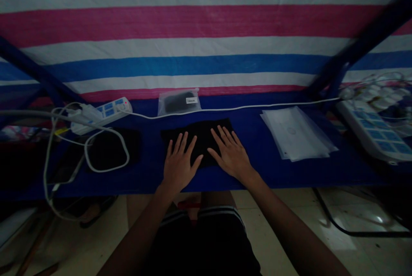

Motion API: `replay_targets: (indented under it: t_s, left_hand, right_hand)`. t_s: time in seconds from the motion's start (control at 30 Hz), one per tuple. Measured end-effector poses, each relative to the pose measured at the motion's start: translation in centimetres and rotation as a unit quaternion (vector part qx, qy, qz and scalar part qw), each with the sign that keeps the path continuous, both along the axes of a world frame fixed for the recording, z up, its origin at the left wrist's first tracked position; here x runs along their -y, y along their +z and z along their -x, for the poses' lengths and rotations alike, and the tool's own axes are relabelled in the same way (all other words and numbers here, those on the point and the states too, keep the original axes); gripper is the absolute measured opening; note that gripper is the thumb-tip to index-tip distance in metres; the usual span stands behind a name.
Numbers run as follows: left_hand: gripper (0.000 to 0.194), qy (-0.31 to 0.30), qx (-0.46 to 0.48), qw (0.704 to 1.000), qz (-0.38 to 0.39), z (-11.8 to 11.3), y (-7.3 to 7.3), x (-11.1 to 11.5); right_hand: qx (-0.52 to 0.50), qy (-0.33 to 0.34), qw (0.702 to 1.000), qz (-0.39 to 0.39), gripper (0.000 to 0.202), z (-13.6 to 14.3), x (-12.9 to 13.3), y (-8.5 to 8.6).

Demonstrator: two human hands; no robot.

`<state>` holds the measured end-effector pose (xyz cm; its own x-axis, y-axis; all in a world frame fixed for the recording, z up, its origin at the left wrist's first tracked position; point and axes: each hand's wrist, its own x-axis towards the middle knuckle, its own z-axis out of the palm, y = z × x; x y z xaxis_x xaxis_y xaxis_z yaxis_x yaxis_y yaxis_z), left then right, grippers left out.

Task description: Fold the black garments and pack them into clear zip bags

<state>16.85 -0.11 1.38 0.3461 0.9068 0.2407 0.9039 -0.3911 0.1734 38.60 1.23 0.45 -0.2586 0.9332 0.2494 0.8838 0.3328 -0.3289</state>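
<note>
A piece of black cloth [202, 132] lies spread on the blue table [247, 173] in front of me; its exact kind does not show. My left hand [179, 160] rests flat on its left part, fingers stretched out. On the right part lies my right hand [230, 153], also flat with the fingers slightly apart. Behind the cloth is a clear bag [163, 103] with something dark folded inside and a white label. Several flat translucent bags [294, 136] are stacked to the right of my right hand.
A white power strip [112, 110] with plugs and cables stands at the left, near a dark phone [67, 164] and another black item [107, 149]. A white cable [241, 107] crosses the back. On the right sits another power strip [376, 132] beside tangled wires.
</note>
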Motion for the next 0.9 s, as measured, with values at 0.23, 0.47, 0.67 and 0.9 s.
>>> replay_targets:
  t_s: [0.23, 0.47, 0.67, 0.9]
  left_hand:
    - [0.065, 0.003, -0.037, 0.999, 0.009, 1.9, 0.1, 0.2]
    - [0.069, -0.039, -0.045, 0.998, 0.02, 3.3, 0.1, -0.5]
    - [0.06, -0.001, -0.014, 1.0, -0.008, 1.5, 2.0, 0.8]
    - [0.059, -0.014, 0.022, 0.999, 0.025, -3.2, 2.1, 1.8]
  right_hand:
    - [0.077, -0.009, 0.997, 0.019, 0.079, -1.8, 0.6, 0.2]
    - [0.062, -0.001, 0.998, 0.016, 0.083, -3.4, 1.2, 0.0]
    - [0.044, 0.001, 0.999, 0.02, 0.097, -3.2, 1.3, 0.2]
    - [0.043, 0.009, 0.999, 0.018, 0.096, -3.4, 1.3, 0.2]
